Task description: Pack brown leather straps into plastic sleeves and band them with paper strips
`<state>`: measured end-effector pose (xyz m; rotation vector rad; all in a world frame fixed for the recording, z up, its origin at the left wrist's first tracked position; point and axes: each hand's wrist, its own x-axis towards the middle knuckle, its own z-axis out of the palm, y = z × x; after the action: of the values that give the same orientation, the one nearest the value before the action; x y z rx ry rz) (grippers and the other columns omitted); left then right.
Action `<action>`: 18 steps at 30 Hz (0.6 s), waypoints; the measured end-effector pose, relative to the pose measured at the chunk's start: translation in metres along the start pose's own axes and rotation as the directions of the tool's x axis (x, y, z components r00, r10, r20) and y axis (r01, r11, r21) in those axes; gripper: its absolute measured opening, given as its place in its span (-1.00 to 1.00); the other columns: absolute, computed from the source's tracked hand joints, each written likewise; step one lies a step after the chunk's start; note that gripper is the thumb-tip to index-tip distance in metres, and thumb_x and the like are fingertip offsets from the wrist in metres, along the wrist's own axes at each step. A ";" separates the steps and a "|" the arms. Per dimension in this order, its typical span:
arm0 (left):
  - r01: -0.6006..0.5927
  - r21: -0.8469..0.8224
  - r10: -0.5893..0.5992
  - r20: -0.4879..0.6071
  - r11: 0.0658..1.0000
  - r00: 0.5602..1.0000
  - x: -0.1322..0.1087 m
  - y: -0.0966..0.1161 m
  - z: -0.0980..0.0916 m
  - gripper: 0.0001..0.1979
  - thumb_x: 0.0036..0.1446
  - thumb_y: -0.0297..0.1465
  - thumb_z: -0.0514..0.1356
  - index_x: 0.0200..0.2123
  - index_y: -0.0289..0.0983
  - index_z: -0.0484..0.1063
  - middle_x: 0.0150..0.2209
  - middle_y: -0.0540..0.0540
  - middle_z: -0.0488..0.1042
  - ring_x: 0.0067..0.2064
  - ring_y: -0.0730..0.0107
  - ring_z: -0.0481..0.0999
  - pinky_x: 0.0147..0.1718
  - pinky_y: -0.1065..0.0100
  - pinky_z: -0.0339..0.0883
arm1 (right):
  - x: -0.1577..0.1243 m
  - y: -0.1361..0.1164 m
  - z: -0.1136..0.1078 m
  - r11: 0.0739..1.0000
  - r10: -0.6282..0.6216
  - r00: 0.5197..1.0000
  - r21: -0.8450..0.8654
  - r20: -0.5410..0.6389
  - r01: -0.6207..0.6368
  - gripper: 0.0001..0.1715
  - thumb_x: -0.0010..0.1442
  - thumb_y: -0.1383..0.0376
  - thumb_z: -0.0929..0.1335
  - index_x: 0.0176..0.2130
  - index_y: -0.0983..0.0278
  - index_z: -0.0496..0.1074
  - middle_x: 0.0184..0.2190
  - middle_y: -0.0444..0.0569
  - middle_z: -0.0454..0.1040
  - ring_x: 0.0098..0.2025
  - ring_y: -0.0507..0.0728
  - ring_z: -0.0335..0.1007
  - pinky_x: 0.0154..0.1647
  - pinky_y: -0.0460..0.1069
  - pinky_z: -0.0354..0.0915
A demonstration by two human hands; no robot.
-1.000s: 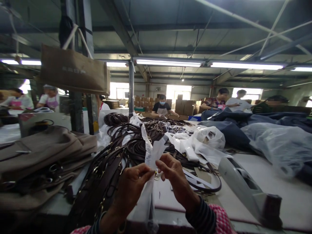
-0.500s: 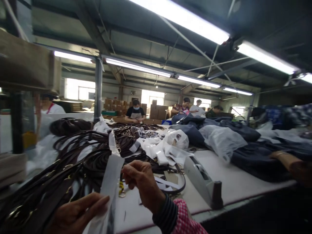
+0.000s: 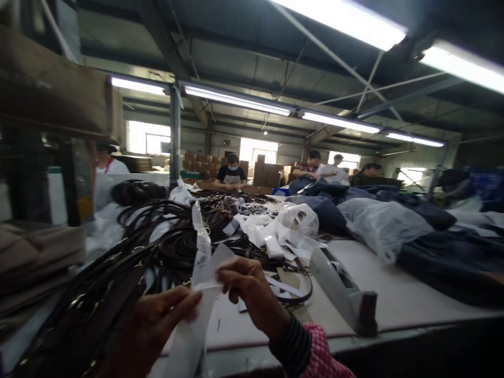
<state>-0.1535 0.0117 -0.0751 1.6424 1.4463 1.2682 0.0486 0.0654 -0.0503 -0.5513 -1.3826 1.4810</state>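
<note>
A long clear plastic sleeve [image 3: 201, 262] stands between my two hands over the near edge of the white table [image 3: 394, 294]. My left hand [image 3: 157, 320] pinches its lower part with thumb and fingers. My right hand [image 3: 248, 289] grips its upper fold from the right, fingers curled. What is inside the sleeve is hidden. A heap of dark brown leather straps [image 3: 157, 236] with metal rings lies just beyond and left of my hands.
White plastic wrappers [image 3: 271, 236] and a clear bag [image 3: 301, 218] lie mid-table. A grey tape dispenser [image 3: 342, 289] stands to the right. Dark fabric and plastic-wrapped bundles [image 3: 381, 223] fill the right. Brown bags [image 3: 35, 257] are stacked left. Several people work farther back near cardboard boxes [image 3: 268, 173].
The view swung right and then slightly back left. My hands stayed on the sleeve; the left hand dropped lower and the right hand's grip moved up to the fold.
</note>
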 end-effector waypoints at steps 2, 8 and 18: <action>0.041 -0.058 -0.035 0.101 0.998 0.994 0.002 0.009 -0.003 -0.42 0.17 0.15 0.19 -0.49 -0.25 0.55 -0.49 -0.04 0.48 -0.44 0.35 0.32 -0.45 0.42 0.16 | -0.002 0.003 -0.004 0.999 0.033 0.999 0.036 0.039 -0.034 -0.78 0.09 0.21 0.53 -0.32 0.34 0.63 -0.53 -0.12 0.44 -0.56 -0.06 0.19 -0.55 -0.12 0.03; 0.063 -0.138 -0.028 0.243 0.988 0.970 0.005 0.016 -0.006 -0.57 0.12 0.01 0.31 -0.23 -0.26 0.58 -0.37 -0.01 0.53 -0.40 0.37 0.36 -0.43 0.43 0.20 | -0.004 0.006 0.011 0.994 -0.009 0.999 -0.107 0.051 0.015 -0.81 0.08 0.20 0.52 -0.39 0.31 0.65 -0.50 -0.11 0.42 -0.49 -0.02 0.16 -0.49 -0.08 0.05; -0.001 -0.030 0.005 0.150 1.000 0.989 0.005 0.010 -0.002 -0.61 0.17 -0.06 0.27 -0.52 -0.25 0.50 -0.44 -0.02 0.48 -0.34 0.30 0.40 -0.29 0.35 0.22 | 0.066 0.003 -0.037 0.712 -0.061 0.998 -0.701 -0.007 0.038 -0.66 0.25 0.10 0.35 -0.23 0.30 0.59 -0.41 -0.06 0.48 -0.38 0.09 0.32 -0.39 -0.04 0.19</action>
<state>-0.1516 0.0143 -0.0641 1.6826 1.3290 1.1365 0.0522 0.1410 -0.0433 -0.9944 -1.9197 0.8424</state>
